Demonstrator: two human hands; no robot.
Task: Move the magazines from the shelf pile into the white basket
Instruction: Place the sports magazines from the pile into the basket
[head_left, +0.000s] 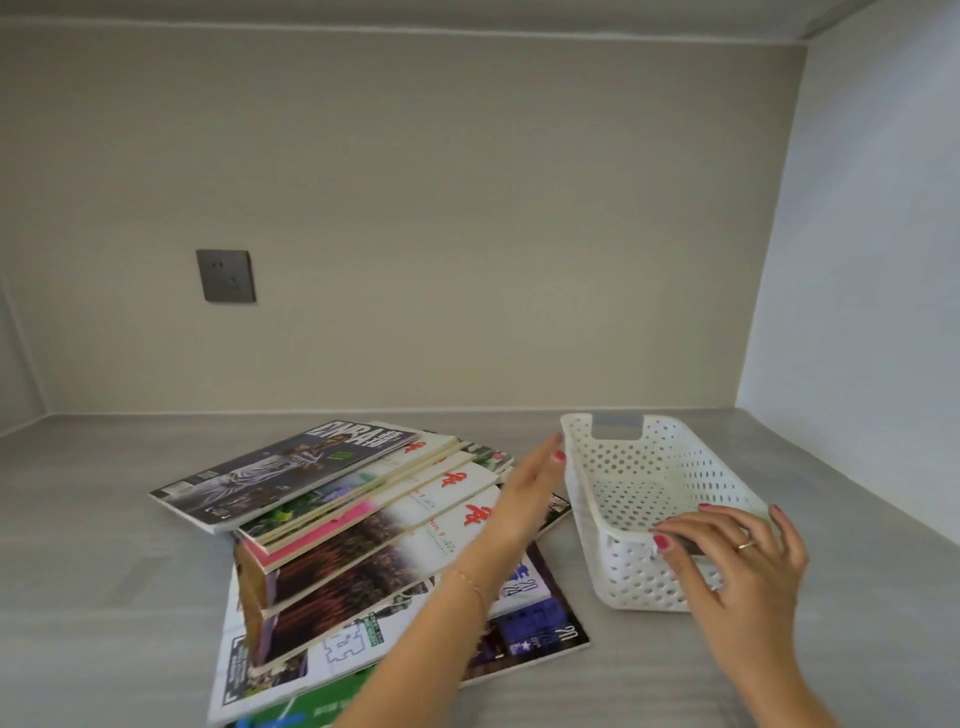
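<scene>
A slanted pile of magazines (332, 525) lies on the grey shelf, a dark sports issue (280, 467) on top at the back left. To its right stands the white perforated basket (675, 467), with nothing inside it. My left hand (524, 493) reaches over the pile's right side, fingers straight and apart, fingertips close to the basket's left wall, holding nothing. My right hand (737, 561) grips the basket's near rim, thumb on the outside and fingers curled over the edge.
The shelf (104, 545) is a grey recess with a beige back wall and a white side wall on the right. A dark wall socket (226, 276) sits on the back wall at the left.
</scene>
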